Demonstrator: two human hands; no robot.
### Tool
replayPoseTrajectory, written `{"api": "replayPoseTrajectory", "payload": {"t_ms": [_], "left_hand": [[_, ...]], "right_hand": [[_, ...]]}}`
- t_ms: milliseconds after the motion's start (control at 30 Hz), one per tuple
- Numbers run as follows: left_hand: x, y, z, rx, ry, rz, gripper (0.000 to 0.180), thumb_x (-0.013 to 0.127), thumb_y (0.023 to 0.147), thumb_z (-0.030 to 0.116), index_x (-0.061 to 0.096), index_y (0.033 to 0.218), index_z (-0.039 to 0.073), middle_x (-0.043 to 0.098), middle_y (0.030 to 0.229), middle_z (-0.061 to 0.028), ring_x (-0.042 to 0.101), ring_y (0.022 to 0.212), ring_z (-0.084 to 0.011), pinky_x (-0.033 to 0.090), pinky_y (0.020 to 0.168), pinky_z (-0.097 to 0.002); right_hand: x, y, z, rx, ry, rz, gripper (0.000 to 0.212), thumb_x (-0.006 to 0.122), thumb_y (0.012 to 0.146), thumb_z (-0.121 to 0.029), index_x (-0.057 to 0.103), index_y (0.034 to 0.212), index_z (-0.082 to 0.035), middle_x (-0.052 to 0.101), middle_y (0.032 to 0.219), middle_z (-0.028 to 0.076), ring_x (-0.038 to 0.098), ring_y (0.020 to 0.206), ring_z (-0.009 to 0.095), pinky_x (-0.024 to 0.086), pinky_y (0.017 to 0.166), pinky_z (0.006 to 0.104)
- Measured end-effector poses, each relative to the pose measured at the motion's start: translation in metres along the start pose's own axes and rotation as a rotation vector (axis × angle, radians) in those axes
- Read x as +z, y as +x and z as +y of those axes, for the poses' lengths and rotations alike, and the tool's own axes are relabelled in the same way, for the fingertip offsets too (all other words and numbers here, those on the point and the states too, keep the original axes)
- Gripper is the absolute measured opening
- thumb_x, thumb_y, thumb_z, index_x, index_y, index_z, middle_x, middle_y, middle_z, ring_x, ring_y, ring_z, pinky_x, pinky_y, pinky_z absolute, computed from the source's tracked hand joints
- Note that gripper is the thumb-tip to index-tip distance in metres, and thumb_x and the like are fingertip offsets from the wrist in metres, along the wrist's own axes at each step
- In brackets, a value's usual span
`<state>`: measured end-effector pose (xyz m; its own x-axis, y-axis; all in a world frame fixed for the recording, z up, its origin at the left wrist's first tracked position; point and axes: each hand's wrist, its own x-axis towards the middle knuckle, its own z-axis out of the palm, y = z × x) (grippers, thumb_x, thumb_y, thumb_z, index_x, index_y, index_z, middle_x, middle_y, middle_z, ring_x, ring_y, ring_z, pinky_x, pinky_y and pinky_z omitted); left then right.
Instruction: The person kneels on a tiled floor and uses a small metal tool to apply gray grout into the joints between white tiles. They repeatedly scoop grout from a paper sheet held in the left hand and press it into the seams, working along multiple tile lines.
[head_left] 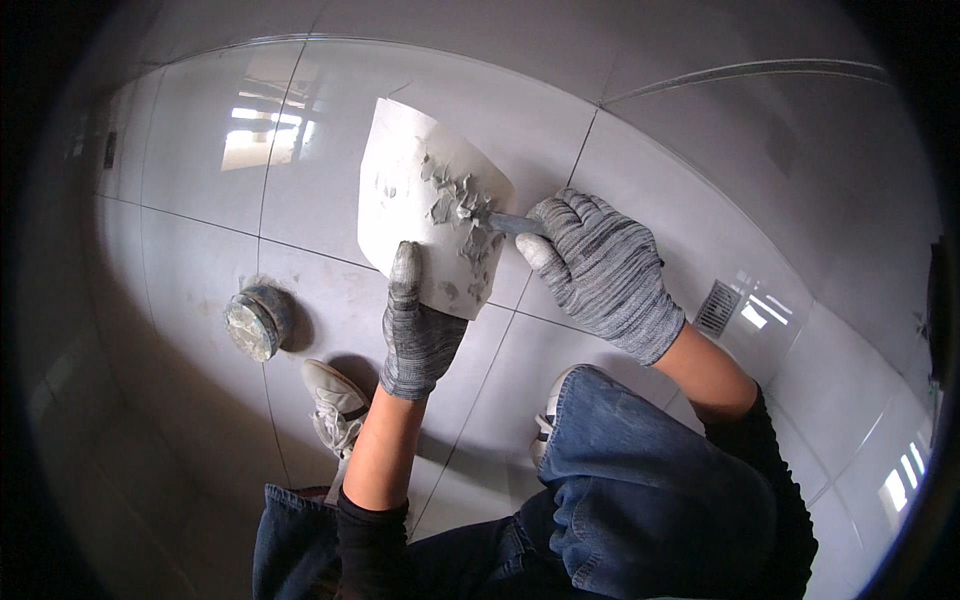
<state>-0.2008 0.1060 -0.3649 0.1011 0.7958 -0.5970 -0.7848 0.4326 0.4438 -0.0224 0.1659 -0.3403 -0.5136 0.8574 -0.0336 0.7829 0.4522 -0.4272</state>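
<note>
Panel point(400, 170): thin and white, at the upper middle of the frame, its longer axis slanting from upper left to lower right.
Grey paste point(440, 208): in ragged lumps on the panel's face, mostly its right half.
Left hand point(422, 340): gloved, below the panel, pinching its lower edge, thumb laid on the face; the fingers behind are hidden.
Right hand point(605, 275): gloved, right of the panel, curled around the flat tool point(515, 224), thumb pressed along it.
Tool to paste: the tool lies nearly level, pointing left from the right hand, its far end touching the paste; how deep, I cannot tell.
Round container point(258, 322): on the floor point(200, 225), left of the frame's middle, well apart from both hands.
</note>
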Motion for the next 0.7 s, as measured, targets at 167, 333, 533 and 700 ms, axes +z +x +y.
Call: {"api": "replayPoseTrajectory", "payload": {"t_ms": [167,333,533,700], "left_hand": [[0.002,-0.004,-0.006,0.019,0.177,0.015,0.072,0.047,0.089,0.047,0.023,0.139,0.002,0.036,0.136,-0.0172,0.040,0.124,-0.0297,0.031,0.104,-0.0434],[0.006,-0.001,-0.013,0.081,0.266,-0.024,0.068,0.049,0.090,0.041,0.024,0.139,0.001,0.037,0.135,-0.0169,0.040,0.123,-0.0283,0.031,0.105,-0.0420],[0.004,0.003,-0.016,0.085,0.355,-0.034,0.064,0.048,0.092,0.042,0.028,0.138,0.001,0.040,0.134,-0.0120,0.041,0.122,-0.0198,0.032,0.103,-0.0337],[0.003,-0.002,-0.015,0.018,0.325,0.049,0.062,0.049,0.092,0.040,0.030,0.136,0.001,0.041,0.133,-0.0120,0.043,0.120,-0.0199,0.034,0.101,-0.0337]], "right_hand": [[-0.003,-0.007,0.003,0.054,-0.003,-0.026,0.036,0.052,0.088,-0.035,0.060,0.094,-0.001,0.061,0.086,0.016,0.062,0.076,0.029,0.052,0.066,0.0379],[-0.004,-0.009,0.005,0.067,0.037,0.019,0.036,0.053,0.087,-0.036,0.059,0.094,-0.001,0.060,0.087,0.016,0.061,0.075,0.029,0.052,0.065,0.0379],[-0.002,-0.009,0.007,0.082,0.079,0.020,0.034,0.052,0.088,-0.036,0.058,0.093,-0.003,0.059,0.086,0.014,0.061,0.074,0.028,0.051,0.063,0.0377],[0.004,-0.019,0.018,0.247,0.429,0.003,0.034,0.048,0.090,-0.036,0.057,0.091,-0.003,0.058,0.078,0.013,0.061,0.074,0.027,0.049,0.063,0.0373]]}}
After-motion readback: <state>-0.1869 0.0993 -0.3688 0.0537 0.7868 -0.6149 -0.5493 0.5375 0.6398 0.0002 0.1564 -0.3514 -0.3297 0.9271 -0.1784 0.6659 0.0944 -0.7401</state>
